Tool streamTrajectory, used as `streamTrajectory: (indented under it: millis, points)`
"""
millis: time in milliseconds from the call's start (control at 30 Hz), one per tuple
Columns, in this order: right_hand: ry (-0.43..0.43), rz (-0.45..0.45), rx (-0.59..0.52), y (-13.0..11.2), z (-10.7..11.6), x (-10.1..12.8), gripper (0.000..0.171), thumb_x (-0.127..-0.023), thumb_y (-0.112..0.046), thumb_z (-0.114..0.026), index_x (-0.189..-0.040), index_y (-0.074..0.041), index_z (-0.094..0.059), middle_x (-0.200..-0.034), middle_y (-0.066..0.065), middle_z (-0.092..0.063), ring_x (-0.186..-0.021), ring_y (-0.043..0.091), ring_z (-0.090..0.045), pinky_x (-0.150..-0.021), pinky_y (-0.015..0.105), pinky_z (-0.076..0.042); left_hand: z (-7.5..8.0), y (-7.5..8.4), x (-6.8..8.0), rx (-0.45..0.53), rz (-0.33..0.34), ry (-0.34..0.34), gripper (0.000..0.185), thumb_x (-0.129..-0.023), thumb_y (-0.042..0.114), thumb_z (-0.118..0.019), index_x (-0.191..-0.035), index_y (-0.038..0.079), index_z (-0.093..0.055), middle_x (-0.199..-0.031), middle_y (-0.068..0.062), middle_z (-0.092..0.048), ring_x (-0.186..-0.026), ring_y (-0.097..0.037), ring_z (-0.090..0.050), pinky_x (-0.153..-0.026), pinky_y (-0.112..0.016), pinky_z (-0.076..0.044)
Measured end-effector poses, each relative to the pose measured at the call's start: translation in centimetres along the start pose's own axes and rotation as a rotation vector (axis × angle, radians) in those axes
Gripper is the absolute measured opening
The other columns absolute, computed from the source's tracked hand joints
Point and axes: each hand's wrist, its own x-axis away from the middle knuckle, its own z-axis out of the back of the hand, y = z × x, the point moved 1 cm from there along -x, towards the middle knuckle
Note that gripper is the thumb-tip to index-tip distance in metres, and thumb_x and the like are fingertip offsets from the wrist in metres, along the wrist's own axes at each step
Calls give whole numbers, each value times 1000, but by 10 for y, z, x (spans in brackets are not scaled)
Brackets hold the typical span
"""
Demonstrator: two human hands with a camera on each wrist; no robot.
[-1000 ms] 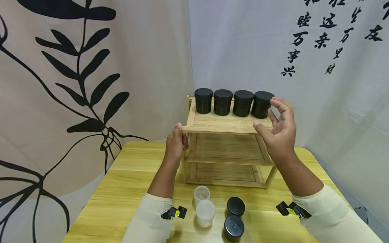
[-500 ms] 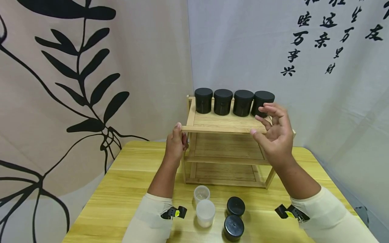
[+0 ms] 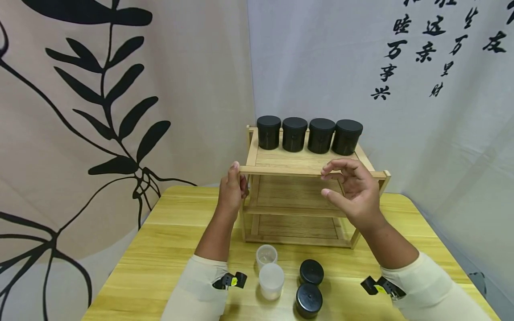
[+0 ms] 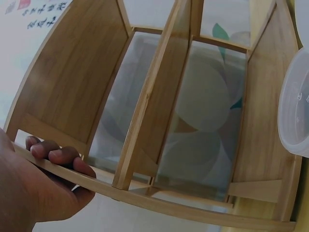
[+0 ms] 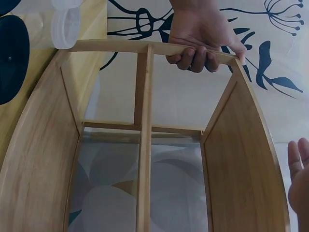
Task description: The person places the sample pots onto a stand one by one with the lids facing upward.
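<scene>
The left hand (image 3: 232, 189) has its grip curled round the front left corner of the wooden shelf rack (image 3: 299, 165), fingers wrapped over the top tier's front rail; the left wrist view shows those fingers (image 4: 62, 155) hooked over the rail, and the right wrist view shows the same hand (image 5: 203, 36) clasping it from the far side. The rack stands on the counter (image 3: 168, 249) with three tiers.

The right hand (image 3: 353, 191) hangs in front of the top tier's front rail, toward its right end, its grip spread loosely with fingers half bent and holding nothing; whether a fingertip touches the rail cannot be told.

Up and behind both grips, four black lidded jars (image 3: 309, 135) stand in a row along the back of the top tier, side by side, all closed, so their contents cannot be seen. The two lower tiers, below the grips, carry nothing visible.

Nearer the person than the left grip, two clear plastic cups (image 3: 268, 269) sit on the counter, one just in front of the other; both look empty. Just to their right, below the right grip, two more black jars (image 3: 310, 287) stand with lids on, one just in front of the other.
</scene>
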Motion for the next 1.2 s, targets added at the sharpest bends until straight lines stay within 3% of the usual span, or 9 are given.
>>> streamTrajectory:
  millis: [333,633,933,1200]
  points:
    - [-151,5,-13,2,1,8,47,-82,25,-75,-123,30,-53,-123,17,-71,-115,24,-75,-102,33,-61,0,0,1,-2,8,-8,66,-111,59,-32,-63,14,-41,-57,4,-37,-54,-15,-32,-57,-30,-31]
    - [-292,-18,5,8,1,15,39,-78,28,-73,-114,20,-65,-118,15,-72,-110,22,-73,-100,32,-62,1,0,1,-13,24,-6,65,-111,58,-33,-64,15,-41,-58,3,-37,-55,-14,-32,-58,-29,-33]
    - [-376,-132,98,11,6,24,45,-75,27,-76,-116,9,-70,-118,7,-75,-114,14,-73,-101,26,-61,1,0,1,-8,22,-7,66,-111,60,-32,-65,14,-41,-59,3,-38,-55,-15,-32,-59,-30,-33]
    - [-416,-212,89,14,8,29,42,-78,26,-76,-117,14,-68,-122,8,-73,-116,17,-73,-103,31,-62,2,-1,1,2,29,-11,66,-111,60,-33,-65,14,-40,-59,3,-37,-55,-15,-31,-59,-30,-31]
